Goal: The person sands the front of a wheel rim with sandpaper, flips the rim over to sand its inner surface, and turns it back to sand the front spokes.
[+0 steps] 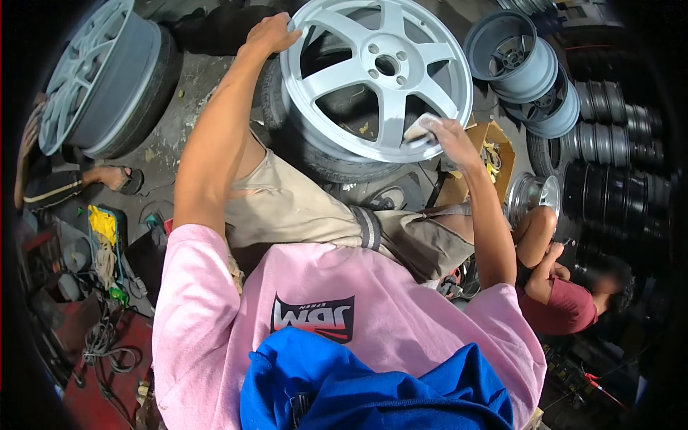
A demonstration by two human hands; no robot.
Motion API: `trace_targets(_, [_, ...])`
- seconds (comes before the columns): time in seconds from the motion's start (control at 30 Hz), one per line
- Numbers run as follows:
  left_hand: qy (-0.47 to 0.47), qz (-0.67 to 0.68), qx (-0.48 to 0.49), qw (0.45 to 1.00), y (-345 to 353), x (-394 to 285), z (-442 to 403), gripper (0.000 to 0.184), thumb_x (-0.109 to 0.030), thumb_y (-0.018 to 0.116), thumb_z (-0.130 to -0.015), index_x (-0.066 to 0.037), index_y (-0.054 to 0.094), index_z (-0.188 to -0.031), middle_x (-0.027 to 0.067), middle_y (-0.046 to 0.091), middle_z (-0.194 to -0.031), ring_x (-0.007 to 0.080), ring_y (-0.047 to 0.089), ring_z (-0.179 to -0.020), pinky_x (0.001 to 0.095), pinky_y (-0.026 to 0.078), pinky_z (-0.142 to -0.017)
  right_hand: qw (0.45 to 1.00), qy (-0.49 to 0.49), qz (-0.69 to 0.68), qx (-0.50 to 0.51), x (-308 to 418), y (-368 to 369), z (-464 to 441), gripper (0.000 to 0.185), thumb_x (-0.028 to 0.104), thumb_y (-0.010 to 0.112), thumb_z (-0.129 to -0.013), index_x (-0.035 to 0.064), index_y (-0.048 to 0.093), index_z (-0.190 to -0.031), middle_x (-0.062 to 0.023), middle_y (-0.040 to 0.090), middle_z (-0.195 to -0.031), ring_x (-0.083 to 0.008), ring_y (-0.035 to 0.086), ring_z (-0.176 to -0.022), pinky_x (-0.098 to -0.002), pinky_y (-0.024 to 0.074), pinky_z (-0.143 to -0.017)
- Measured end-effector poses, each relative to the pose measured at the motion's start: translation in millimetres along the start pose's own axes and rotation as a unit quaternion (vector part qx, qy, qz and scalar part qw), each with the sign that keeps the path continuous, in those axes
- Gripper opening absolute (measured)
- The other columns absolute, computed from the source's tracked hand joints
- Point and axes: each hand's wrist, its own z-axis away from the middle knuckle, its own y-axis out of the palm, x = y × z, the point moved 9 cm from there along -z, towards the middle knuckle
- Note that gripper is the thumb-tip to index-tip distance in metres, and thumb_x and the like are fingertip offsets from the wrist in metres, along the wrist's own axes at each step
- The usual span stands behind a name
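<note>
Nearest us, our right hand (453, 137) pinches a small whitish pad (421, 129) at the near-right edge of a pale grey, spoked metal wheel rim (388, 52), its wrist bent inward. The rim sits over a black rubber tyre (347, 170), just past our parted legs. Farther out, our left arm reaches nearly straight, the left hand (271, 34) curled on the rim's far-left edge. Rightward, an open brown cardboard box (453, 192) and stacked grey barrel-shaped rims (532, 82) crowd the edge; leftward, bare concrete floor (197, 80) leaves more room.
</note>
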Motion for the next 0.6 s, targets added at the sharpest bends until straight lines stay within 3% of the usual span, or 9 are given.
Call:
trace_targets(0.03, [0.010,-0.013,-0.041,0.999,-4,-3,0,0.049,-0.043,0.067,-0.090,-0.009,0.064,-0.124,0.0186,0.068,-0.121,0.0373,0.063,-0.117,0.0489,0.049,-0.099,0.993,0.004,0.110,-0.049,-7,-17,-3,0.038,0.029,0.056,-0.101,-0.0025,0.075,-0.099,-0.0065,0.074,-0.091,-0.0135,0.059,-0.072,-0.0300,0.0494,-0.069])
trace_targets(0.07, [0.024,-0.025,-0.083,0.996,-10,-10,-2,0.048,-0.043,0.066,-0.090,-0.008,0.064,-0.123,0.0185,0.068,-0.120,0.0382,0.063,-0.115,0.0492,0.049,-0.098,0.974,-0.109,0.175,-0.092,-6,-24,-8,0.035,0.028,0.056,-0.100,-0.0022,0.074,-0.103,-0.0119,0.074,-0.096,-0.0218,0.063,-0.072,-0.0350,0.0516,-0.072])
trace_targets(0.13, [0.031,-0.050,-0.122,0.991,-22,-28,12,0.046,-0.043,0.067,-0.091,-0.011,0.063,-0.125,0.0157,0.065,-0.123,0.0374,0.060,-0.119,0.0470,0.049,-0.098,0.895,-0.151,0.415,-0.058,-4,-7,-3,0.032,0.026,0.059,-0.097,-0.0015,0.073,-0.106,-0.0184,0.070,-0.107,-0.0341,0.066,-0.086,-0.0427,0.0513,-0.081])
trace_targets(0.3, [0.120,0.022,-0.146,0.982,-31,-88,66,0.041,-0.040,0.068,-0.091,-0.008,0.067,-0.115,0.0175,0.065,-0.120,0.0381,0.062,-0.113,0.0477,0.051,-0.094,0.851,-0.260,0.455,-0.035,-12,24,22,0.024,0.020,0.062,-0.092,-0.0015,0.070,-0.098,-0.0215,0.064,-0.109,-0.0405,0.061,-0.100,-0.0482,0.0466,-0.087])
trace_targets(0.33, [0.138,0.061,-0.096,0.984,-22,-102,74,0.041,-0.041,0.068,-0.091,-0.006,0.068,-0.112,0.0195,0.065,-0.119,0.0375,0.064,-0.110,0.0487,0.052,-0.093,0.824,-0.314,0.470,-0.038,-8,17,28,0.021,0.017,0.063,-0.090,-0.0028,0.068,-0.092,-0.0209,0.063,-0.105,-0.0386,0.061,-0.099,-0.0489,0.0462,-0.083])
trace_targets(0.37, [0.142,0.060,-0.097,0.983,-17,-111,81,0.041,-0.041,0.068,-0.091,-0.006,0.068,-0.112,0.0195,0.065,-0.119,0.0375,0.064,-0.110,0.0487,0.052,-0.093,0.721,-0.416,0.552,-0.055,0,17,40,0.023,0.019,0.063,-0.088,-0.0018,0.066,-0.097,-0.0207,0.064,-0.106,-0.0359,0.062,-0.100,-0.0479,0.0467,-0.083])
trace_targets(0.4, [0.157,0.036,-0.078,0.984,-1,-118,89,0.044,-0.043,0.070,-0.089,-0.003,0.068,-0.109,0.0205,0.067,-0.115,0.0373,0.065,-0.108,0.0476,0.052,-0.091,0.721,-0.416,0.551,-0.057,5,13,37,0.023,0.019,0.063,-0.088,-0.0018,0.066,-0.097,-0.0207,0.064,-0.106,-0.0359,0.062,-0.100,-0.0479,0.0467,-0.083])
trace_targets(0.47, [0.167,0.013,-0.060,0.984,9,-131,106,0.048,-0.045,0.071,-0.088,-0.001,0.068,-0.107,0.0215,0.068,-0.111,0.0371,0.066,-0.106,0.0465,0.053,-0.090,0.728,-0.220,0.646,-0.057,-10,-6,11,0.023,0.022,0.065,-0.087,0.0001,0.067,-0.093,-0.0207,0.066,-0.104,-0.0343,0.064,-0.097,-0.0472,0.0470,-0.081])
trace_targets(0.6, [0.186,-0.021,-0.017,0.982,23,-142,114,0.055,-0.045,0.081,-0.079,0.004,0.067,-0.102,0.0197,0.072,-0.095,0.0377,0.071,-0.092,0.0436,0.057,-0.081,0.770,-0.208,0.601,-0.055,-20,31,1,0.027,0.026,0.063,-0.088,0.0000,0.068,-0.082,-0.0203,0.069,-0.096,-0.0362,0.065,-0.092,-0.0463,0.0475,-0.081])
